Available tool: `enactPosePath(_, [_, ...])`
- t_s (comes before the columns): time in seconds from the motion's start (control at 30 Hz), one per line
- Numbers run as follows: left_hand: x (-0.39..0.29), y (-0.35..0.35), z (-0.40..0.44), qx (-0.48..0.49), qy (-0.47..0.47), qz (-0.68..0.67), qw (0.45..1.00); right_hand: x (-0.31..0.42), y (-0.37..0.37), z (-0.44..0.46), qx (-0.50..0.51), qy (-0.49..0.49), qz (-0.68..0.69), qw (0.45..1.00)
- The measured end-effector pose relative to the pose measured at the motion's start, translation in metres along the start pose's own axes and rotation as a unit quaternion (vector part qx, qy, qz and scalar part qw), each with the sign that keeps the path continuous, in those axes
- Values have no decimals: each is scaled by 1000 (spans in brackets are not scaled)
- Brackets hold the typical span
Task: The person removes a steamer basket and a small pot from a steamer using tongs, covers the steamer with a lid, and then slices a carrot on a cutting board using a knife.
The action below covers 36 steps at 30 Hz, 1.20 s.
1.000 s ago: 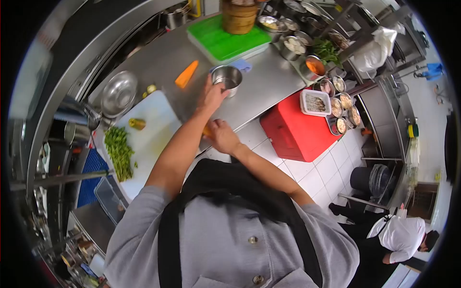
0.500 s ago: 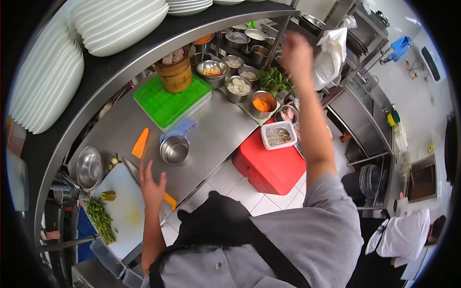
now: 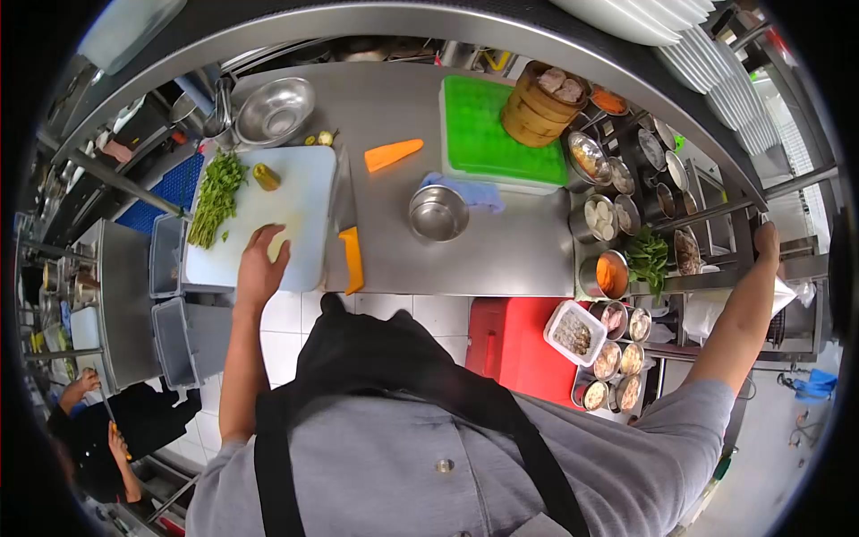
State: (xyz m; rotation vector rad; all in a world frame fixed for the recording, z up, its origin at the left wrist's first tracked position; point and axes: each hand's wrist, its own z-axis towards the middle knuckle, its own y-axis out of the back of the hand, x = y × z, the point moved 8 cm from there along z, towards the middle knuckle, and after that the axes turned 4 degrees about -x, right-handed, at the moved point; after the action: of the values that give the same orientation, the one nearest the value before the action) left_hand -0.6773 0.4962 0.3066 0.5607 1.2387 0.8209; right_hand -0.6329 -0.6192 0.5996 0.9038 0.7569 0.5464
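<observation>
Shifted left hand (image 3: 260,266) over chopping board (image 3: 300,192), empty and spread, near knife (image 3: 352,259); stretched right hand (image 3: 766,240) to shelf (image 3: 803,267), cannot tell whether gripping.

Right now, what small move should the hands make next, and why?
Perhaps the right hand should finish its reach: that arm is stretched out to the right, though what it touches is hidden. The left hand is open at the near edge of the cutting board and seems empty; the knife beside the board is untouched, so nothing there looks urgent.
</observation>
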Motion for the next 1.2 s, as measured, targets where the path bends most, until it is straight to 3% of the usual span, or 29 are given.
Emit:
enactPosePath(0.1, [7,13,0,-31,-5,12,999,2,25,-8,-50,-6,-4,999])
enactPosePath(0.3, [-1,19,22,-38,18,8,999,6,26,-8,32,-32,-2,999])
enactPosePath(0.63, [-40,-18,65,-8,-68,-7,998,26,62,-33,-29,-42,2,999])
enactPosePath(0.87, [-60,-68,114,32,-125,-7,992,-42,8,36,-61,-38,6,997])
enactPosePath(1.03, [-62,-138,135,159,-105,68,979,-53,-24,53,-22,11,-15,1000])
enactPosePath(1.13, [-63,-177,150,199,-80,124,969,-23,16,23,-48,5,-5,999])
enactPosePath(1.2, [-62,-202,162,207,-66,149,965,-4,36,8,-13,3,15,1000])
